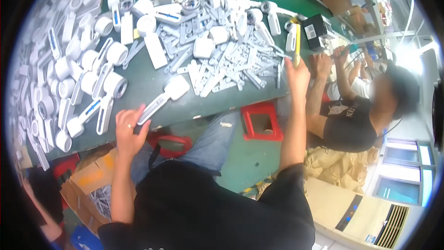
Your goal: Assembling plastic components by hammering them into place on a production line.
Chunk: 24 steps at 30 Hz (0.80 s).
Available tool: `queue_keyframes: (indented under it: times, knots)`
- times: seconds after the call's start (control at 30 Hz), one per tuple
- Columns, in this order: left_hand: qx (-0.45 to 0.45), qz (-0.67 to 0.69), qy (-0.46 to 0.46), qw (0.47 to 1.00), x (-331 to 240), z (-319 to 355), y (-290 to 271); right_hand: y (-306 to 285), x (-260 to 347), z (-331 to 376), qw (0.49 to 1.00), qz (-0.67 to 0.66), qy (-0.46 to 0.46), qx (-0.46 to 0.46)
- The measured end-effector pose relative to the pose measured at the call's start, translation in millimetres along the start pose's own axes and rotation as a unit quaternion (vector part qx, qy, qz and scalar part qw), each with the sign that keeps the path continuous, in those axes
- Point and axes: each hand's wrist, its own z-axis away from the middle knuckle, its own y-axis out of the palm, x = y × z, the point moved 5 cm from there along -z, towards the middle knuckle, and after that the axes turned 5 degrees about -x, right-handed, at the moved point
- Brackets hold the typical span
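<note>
My left hand [131, 129] is closed round the grey handle end of a white round-headed device [173, 90]. Its head points away to the right, just over the green table [189, 109]. My right hand [297, 75], raised at the table's right side, grips a long yellow stick-like tool [297, 41] held upright; its exact kind is unclear. Beside that tool stands a white handled piece [290, 39]. Between my hands spreads a pile of loose grey handle strips [231, 62], with several white heads [203, 46] on top.
Many white round-headed devices [88, 83] crowd the table's left side. A black box [319, 32] stands at the far right, near another person's arms [319, 74]. Red stools [261, 120] sit below the front edge. A cardboard box [88, 180] of grey parts is at lower left.
</note>
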Motion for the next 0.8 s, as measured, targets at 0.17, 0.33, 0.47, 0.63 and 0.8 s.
queue_keyframes:
  times: [0.17, 0.33, 0.47, 0.63, 0.8]
  knots:
    - [-0.026, -0.005, -0.041, 0.999, -7.0, 20.8, -25.3, 119.8, -85.9, -112.0, 0.997, 0.047, 0.064, 0.005]
    - [-0.139, -0.006, -0.072, 0.988, -9.3, 16.7, -79.6, 108.2, -172.0, -156.7, 0.928, 0.295, -0.218, -0.056]
    - [-0.379, 0.047, -0.354, 0.854, 32.3, 27.7, -202.1, 42.6, -144.3, -138.5, 0.918, 0.235, -0.179, -0.266]
    - [-0.533, -0.030, -0.324, 0.781, 170.2, 4.1, -365.2, -43.7, -52.6, -53.9, 0.960, 0.097, -0.205, -0.162]
    - [-0.593, -0.084, -0.330, 0.730, 356.9, -5.7, -477.6, -95.6, 98.8, 42.4, 0.897, 0.111, -0.341, -0.259]
